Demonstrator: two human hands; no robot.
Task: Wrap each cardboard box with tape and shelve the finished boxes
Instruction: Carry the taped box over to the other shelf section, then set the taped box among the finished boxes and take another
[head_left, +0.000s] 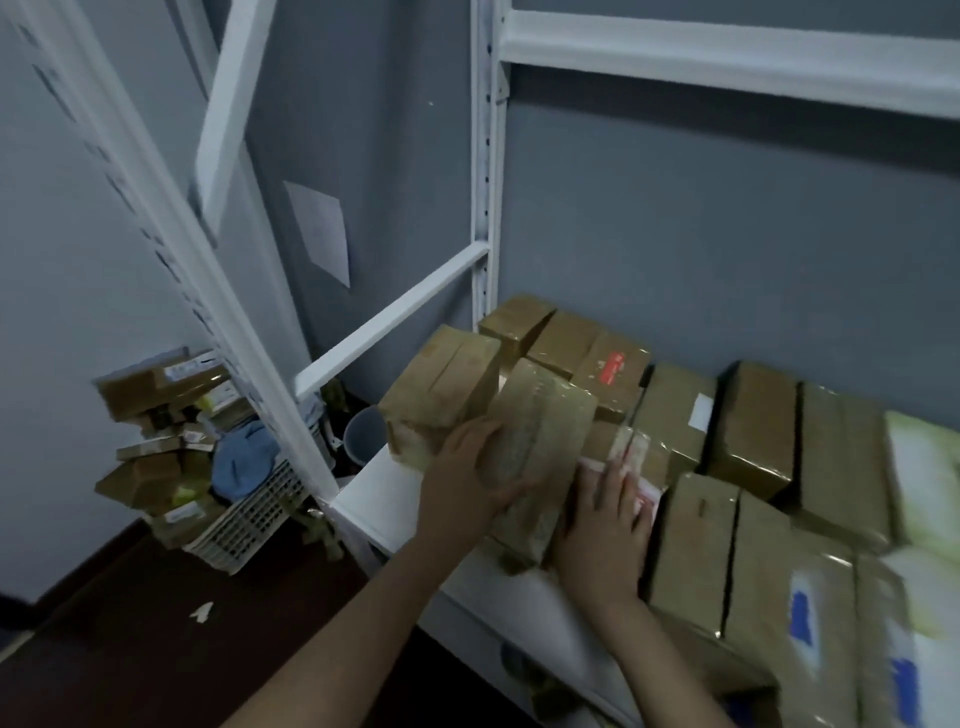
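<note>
A tape-wrapped cardboard box (543, 415) stands tilted at the left end of the white shelf board (376, 493). My left hand (467, 483) grips its left side, thumb across the front. On the box's right side lies my right hand (602, 530), flat with straight fingers, the fingertips over a red-and-white packet (647, 496). Another wrapped box (441, 384) leans just left of the held one, touching my left hand's fingers. Several wrapped boxes (748, 431) stand in rows along the shelf to the right and behind.
A white shelf upright (483, 208) and an upper beam (727, 57) frame the bay. On the dark floor to the left stand a white basket (249, 514) piled with boxes and blue cloth, and a grey bucket (363, 431). White-wrapped parcels (922, 467) fill the shelf's right end.
</note>
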